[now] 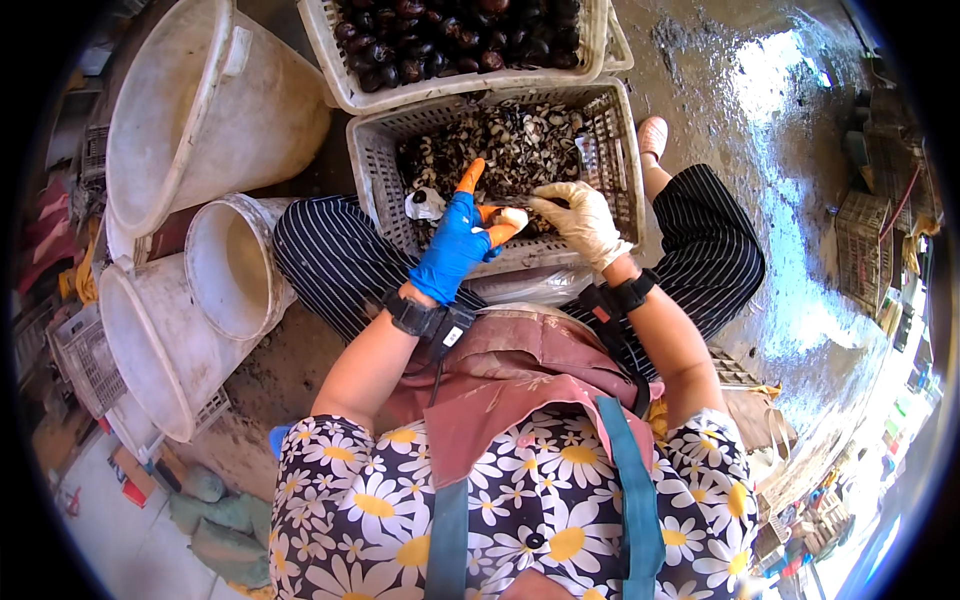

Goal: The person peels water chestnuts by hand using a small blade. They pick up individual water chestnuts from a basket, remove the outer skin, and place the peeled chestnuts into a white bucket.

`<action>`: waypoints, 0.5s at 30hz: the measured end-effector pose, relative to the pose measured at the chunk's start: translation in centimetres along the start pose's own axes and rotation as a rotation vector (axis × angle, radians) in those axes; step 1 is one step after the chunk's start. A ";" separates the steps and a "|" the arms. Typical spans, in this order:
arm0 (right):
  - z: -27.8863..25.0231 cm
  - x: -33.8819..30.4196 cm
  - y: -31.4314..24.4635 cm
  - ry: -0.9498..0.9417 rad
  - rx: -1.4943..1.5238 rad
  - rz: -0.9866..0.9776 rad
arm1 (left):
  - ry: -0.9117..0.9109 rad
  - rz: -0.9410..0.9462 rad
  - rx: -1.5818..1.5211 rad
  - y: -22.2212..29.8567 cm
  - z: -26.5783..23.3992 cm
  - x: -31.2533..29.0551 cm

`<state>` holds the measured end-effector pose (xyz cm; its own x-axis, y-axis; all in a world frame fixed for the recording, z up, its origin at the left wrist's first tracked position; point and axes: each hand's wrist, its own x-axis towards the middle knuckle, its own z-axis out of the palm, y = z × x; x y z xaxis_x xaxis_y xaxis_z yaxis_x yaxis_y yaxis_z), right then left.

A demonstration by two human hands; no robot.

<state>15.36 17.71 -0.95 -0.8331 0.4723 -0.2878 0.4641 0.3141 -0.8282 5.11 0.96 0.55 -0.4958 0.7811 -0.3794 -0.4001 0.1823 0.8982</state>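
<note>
My left hand (pixel 455 238), in a blue glove with orange finger covers, pinches a pale peeled water chestnut (pixel 513 218) between thumb and fingers. One orange-covered finger points away from it. Just to the right, my right hand (pixel 582 222) wears a cream glove, its fingers bent together close to the chestnut. Whatever those fingers hold is too small to make out. Both hands are over the near part of a grey plastic crate (pixel 627 165) holding dark and white peelings (pixel 500 140). A crumpled white scrap (pixel 425 204) lies at the crate's left side.
Beyond it, another pale crate (pixel 345 92) holds many dark, glossy unpeeled water chestnuts (pixel 460 38). On the left stand a large white tub (pixel 265 90) and smaller white buckets (pixel 240 265). My striped-trousered legs flank the crate. Wet, muddy floor (pixel 700 60) stretches right.
</note>
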 end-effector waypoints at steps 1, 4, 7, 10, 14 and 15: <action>-0.2 0.2 1.3 -0.082 -0.064 0.107 | -0.002 -0.004 0.004 0.6 -0.1 -0.2; 0.4 0.2 4.5 0.013 0.001 0.067 | -0.083 0.038 -0.135 1.1 -0.1 0.5; 0.5 0.2 4.5 0.070 0.194 0.101 | -0.087 -0.133 -0.276 0.9 -0.6 0.1; 0.1 0.1 2.9 0.092 0.569 0.177 | -0.094 -0.194 -0.490 0.4 -0.9 0.8; 0.2 -0.6 0.2 0.145 0.685 0.127 | -0.062 -0.191 -0.632 -0.4 -1.0 1.3; 0.3 -0.7 -0.2 0.142 0.685 0.122 | -0.078 -0.146 -0.643 -0.6 -1.1 1.3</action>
<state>15.78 17.02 -0.69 -0.7184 0.5886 -0.3706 0.2190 -0.3143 -0.9237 3.89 1.18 -0.75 -0.3541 0.8205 -0.4488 -0.8514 -0.0842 0.5178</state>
